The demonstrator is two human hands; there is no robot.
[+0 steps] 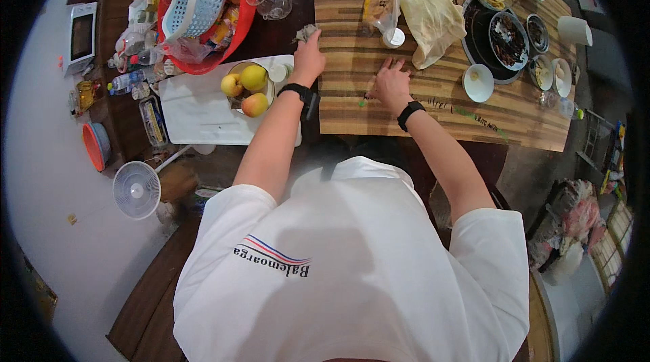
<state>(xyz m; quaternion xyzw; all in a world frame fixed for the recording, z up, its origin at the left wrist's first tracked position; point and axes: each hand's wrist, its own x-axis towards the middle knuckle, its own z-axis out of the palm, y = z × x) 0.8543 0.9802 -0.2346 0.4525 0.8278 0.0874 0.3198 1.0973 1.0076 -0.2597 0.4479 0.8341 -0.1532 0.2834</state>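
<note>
The left hand (309,61) is gripping a gray rag (307,33) at the striped table's (347,84) left edge. The right hand (393,84) is spreading loose fingers over open room. Left, a fan (137,190) is standing.

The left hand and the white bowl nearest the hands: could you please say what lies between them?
The head view shows the right hand and striped tabletop between the left hand, holding grey cloth, and the bowl.
</note>
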